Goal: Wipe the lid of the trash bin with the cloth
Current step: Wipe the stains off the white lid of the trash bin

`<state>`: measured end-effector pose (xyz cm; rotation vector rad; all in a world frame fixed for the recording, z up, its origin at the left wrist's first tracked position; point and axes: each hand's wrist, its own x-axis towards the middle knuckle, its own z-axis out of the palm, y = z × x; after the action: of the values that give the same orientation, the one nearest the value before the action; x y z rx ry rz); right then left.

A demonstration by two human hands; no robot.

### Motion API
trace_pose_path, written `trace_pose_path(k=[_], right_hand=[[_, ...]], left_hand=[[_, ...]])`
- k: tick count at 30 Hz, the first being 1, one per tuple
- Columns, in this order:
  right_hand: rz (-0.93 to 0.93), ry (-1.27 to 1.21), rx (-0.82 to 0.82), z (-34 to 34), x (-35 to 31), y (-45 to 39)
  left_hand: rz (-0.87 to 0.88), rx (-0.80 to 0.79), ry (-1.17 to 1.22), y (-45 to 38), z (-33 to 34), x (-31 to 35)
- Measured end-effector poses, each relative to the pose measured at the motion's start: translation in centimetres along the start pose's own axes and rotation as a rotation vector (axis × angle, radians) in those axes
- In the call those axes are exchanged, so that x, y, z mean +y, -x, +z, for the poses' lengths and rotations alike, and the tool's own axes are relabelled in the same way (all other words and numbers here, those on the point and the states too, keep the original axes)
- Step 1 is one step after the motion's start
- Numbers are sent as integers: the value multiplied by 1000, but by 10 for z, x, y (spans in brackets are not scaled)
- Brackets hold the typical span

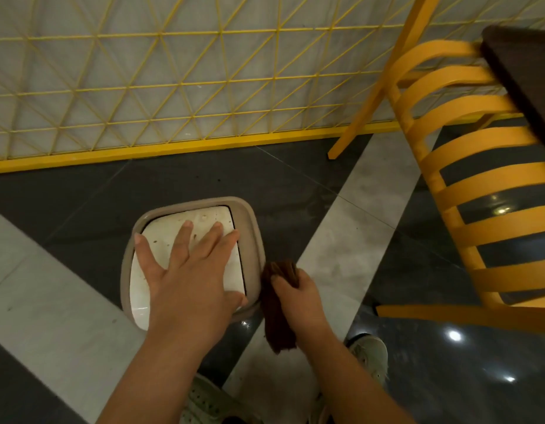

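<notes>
Tiled floor (81, 301); left hand (191, 270) flat on lid (161, 237); right hand (298, 298) fingers grip cloth (279, 319).

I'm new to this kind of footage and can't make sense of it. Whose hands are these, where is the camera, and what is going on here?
This is a single view from a camera worn on a person's head, looking down. No robot is involved. The left hand lies flat with spread fingers on the white lid of a beige trash bin standing on the tiled floor. The right hand grips a dark brown cloth beside the bin, apparently off the lid. A yellow chair stands to the right.
</notes>
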<state>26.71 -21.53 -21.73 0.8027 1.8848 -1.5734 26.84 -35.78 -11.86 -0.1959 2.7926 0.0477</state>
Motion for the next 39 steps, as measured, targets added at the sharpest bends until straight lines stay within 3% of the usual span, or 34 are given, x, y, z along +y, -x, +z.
trace_pose_path(k=[3,8,11,15,19,24,31,36,39], right_hand=[[61,-56,19,11,30,26],[93,55,17,12,52,49],[-45,-25,137,9,46,52],[-181,-104,26,20,31,63],[-277,-81,120,22,-1,34],[-306,-79,124,26,-29,8],[-159,-82,77,23,22,61],[-390,-7,122,23,-19,37],[-343,45,104,24,-48,2]], left_hand=[[14,-63,-1,8,2,-9],[37,-142,23,20,4,-20],[30,-161,75,19,6,-20],[22,-171,124,14,9,-19],[4,-181,92,12,8,-17],[-7,-178,63,12,5,-13],[-8,-185,60,11,1,-12],[-8,-164,57,13,1,-11],[-15,-167,41,12,-1,-8]])
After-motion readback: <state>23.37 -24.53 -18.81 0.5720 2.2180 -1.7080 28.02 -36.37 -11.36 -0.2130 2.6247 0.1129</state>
